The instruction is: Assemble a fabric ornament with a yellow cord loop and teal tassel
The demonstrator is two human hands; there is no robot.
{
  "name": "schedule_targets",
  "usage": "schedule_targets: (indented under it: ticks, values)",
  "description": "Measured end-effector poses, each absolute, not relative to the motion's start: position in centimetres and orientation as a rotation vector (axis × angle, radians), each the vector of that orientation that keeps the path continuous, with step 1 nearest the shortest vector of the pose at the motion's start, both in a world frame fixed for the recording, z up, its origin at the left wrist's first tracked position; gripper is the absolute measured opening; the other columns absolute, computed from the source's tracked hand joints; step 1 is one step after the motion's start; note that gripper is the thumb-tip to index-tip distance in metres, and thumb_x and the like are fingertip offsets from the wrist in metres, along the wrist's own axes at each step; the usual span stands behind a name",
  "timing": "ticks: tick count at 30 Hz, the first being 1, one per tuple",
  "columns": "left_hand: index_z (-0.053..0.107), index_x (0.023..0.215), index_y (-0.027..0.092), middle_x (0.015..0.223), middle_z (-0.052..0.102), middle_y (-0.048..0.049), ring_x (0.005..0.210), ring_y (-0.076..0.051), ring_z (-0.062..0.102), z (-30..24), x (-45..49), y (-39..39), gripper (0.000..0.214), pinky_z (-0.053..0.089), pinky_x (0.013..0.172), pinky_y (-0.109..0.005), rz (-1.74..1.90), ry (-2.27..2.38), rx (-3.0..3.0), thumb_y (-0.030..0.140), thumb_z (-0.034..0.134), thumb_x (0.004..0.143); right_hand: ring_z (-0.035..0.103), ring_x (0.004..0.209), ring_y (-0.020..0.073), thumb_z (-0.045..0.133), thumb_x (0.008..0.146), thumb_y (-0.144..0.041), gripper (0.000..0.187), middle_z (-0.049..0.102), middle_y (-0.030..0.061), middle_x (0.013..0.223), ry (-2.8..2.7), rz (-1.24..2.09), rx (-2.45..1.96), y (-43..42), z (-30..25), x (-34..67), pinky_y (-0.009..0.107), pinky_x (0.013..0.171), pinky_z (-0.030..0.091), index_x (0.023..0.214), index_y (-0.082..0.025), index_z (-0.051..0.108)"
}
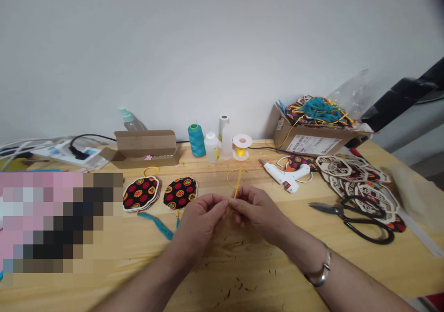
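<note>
My left hand and my right hand meet over the middle of the wooden table. Both pinch a thin yellow cord, fingertips almost touching. The cord loops up behind the fingers and runs back towards a small white spool of yellow cord. Just left of my left hand lie two flat ornaments covered in black cloth with red and green dots, with a teal tassel trailing from them. A silver bracelet sits on my right wrist.
A white glue gun lies right of the spool. Black scissors and a pile of cut wooden frames lie at right. A cardboard box of finished pieces stands at back right, a teal thread cone, bottles and an open box at back.
</note>
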State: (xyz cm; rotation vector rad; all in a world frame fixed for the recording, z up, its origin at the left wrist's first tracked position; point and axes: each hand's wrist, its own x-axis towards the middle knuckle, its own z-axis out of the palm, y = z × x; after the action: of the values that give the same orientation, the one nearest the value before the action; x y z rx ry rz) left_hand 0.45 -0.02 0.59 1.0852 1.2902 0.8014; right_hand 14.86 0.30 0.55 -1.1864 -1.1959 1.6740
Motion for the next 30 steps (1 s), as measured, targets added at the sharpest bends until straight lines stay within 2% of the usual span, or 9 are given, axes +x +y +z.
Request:
schedule_targets:
  ticks: [3,6,9,21,30]
  values:
    - [0.062,0.067,0.014,0.048,0.043,0.0065,0.042,-0.005,0.030,1.0,0.4,-0.1,0.022,0.021,0.039,-0.016,0.787,1.296,1.154,0.035,0.060,0.071,0.038,0.045,0.0059,0.056,0.074,-0.032,0.020,0.046,-0.0060,0.052,-1.273,1.590,-1.267,0.4,0.4,15.0,0.020,0.042,0.027,0.066,-0.017,0.046]
    - [0.063,0.066,0.015,0.049,0.046,0.0058,0.043,-0.005,0.030,1.4,0.4,-0.2,0.020,0.021,0.039,-0.016,0.785,1.298,1.193,0.034,0.060,0.072,0.040,0.050,0.0068,0.053,0.077,-0.030,0.017,0.048,-0.0045,0.059,-1.398,1.518,-1.284,0.3,0.3,15.3,0.020,0.046,0.030,0.068,-0.017,0.047]
    - [0.064,0.065,0.015,0.047,0.044,0.0065,0.042,-0.005,0.029,1.7,0.5,-0.2,0.019,0.021,0.039,-0.016,0.778,1.290,1.192,0.033,0.060,0.072,0.039,0.050,0.0068,0.051,0.079,-0.029,0.016,0.045,-0.0055,0.057,-1.453,1.476,-1.273,0.3,0.1,15.5,0.021,0.048,0.030,0.069,-0.018,0.046]
    - [0.066,0.068,0.016,0.045,0.043,0.0071,0.042,-0.005,0.028,2.0,0.6,-0.1,0.021,0.018,0.039,-0.018,0.731,1.239,1.141,0.036,0.062,0.070,0.034,0.046,0.0064,0.054,0.076,-0.031,0.017,0.039,-0.0072,0.051,-1.345,1.534,-1.222,0.5,0.4,15.4,0.020,0.045,0.026,0.070,-0.018,0.046]
    - [0.065,0.068,0.015,0.047,0.042,0.0069,0.043,-0.005,0.028,1.4,0.3,-0.3,0.024,0.019,0.040,-0.017,0.729,1.232,1.140,0.038,0.061,0.072,0.033,0.046,0.0059,0.049,0.079,-0.037,0.024,0.041,-0.0060,0.053,-1.306,1.611,-1.177,0.5,0.9,15.5,0.020,0.044,0.026,0.067,-0.016,0.048]
